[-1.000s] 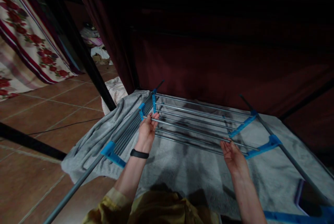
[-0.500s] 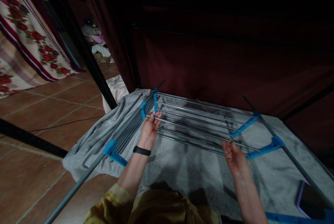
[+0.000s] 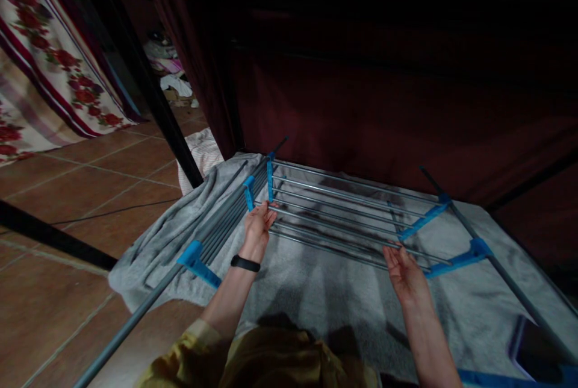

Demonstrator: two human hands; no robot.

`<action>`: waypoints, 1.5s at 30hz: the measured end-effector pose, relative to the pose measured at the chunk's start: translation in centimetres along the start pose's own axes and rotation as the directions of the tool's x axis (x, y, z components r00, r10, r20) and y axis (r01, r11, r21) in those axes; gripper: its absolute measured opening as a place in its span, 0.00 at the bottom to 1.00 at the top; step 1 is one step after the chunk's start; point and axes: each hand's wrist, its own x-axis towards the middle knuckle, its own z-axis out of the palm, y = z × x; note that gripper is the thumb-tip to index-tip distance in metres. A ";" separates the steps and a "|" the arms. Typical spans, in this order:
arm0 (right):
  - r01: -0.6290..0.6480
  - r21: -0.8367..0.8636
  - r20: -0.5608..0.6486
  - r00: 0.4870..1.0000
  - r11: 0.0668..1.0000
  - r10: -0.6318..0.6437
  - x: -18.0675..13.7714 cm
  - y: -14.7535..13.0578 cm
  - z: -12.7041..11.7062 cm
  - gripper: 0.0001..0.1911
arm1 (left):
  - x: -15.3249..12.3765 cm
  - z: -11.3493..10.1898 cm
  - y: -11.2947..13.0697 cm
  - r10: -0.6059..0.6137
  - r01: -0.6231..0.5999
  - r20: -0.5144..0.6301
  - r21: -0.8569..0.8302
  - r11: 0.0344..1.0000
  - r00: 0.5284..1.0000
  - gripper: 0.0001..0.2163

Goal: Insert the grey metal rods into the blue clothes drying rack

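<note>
A folding drying rack (image 3: 343, 201) of grey metal rods and blue plastic brackets lies flat on a grey towel (image 3: 316, 297) on the floor. My left hand (image 3: 257, 228) curls its fingers round the left end of one rod, close to a blue bracket (image 3: 249, 192). A black band sits on that wrist. My right hand (image 3: 404, 273) lies palm up under the right end of the same rod, fingers bent around it, beside another blue bracket (image 3: 451, 261).
Terracotta floor tiles (image 3: 90, 177) stretch to the left. A dark maroon cloth (image 3: 383, 111) hangs behind the rack. A black post (image 3: 149, 93) stands at the left, with floral fabric (image 3: 40, 68) beyond it. A dark phone-like object (image 3: 535, 349) lies at the lower right.
My left hand has slid slightly back along the rod toward me. The view has shifted a little; my right hand keeps its place.
</note>
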 end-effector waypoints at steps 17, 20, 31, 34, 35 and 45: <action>0.020 0.031 0.059 0.998 0.999 -0.022 -0.7 -0.4 0.5 0.09 | 0.7 0.5 -2.4 0.244 -0.253 -0.240 -0.011 0.967 0.940 0.22; 0.025 0.038 0.066 0.997 0.999 -0.028 -0.8 -0.4 0.6 0.10 | 1.0 0.5 -2.8 0.283 -0.301 -0.262 -0.031 0.953 0.923 0.27; 0.007 0.080 0.091 0.996 0.997 -0.014 -0.6 0.0 0.4 0.13 | 0.7 0.0 -2.2 0.311 -0.308 -0.181 0.042 0.950 0.933 0.37; 0.018 0.073 0.082 0.996 0.997 -0.024 -0.6 0.1 0.4 0.15 | 0.7 0.0 -2.1 0.322 -0.315 -0.192 0.067 0.947 0.927 0.37; 0.021 0.066 0.080 0.996 0.998 -0.026 -0.6 0.1 0.4 0.15 | 0.8 -0.1 -2.1 0.323 -0.315 -0.193 0.070 0.946 0.927 0.36; 0.032 0.051 0.052 0.998 0.998 -0.035 -0.8 0.1 0.6 0.17 | 0.8 -0.5 -1.1 0.288 -0.280 -0.160 0.071 0.957 0.944 0.31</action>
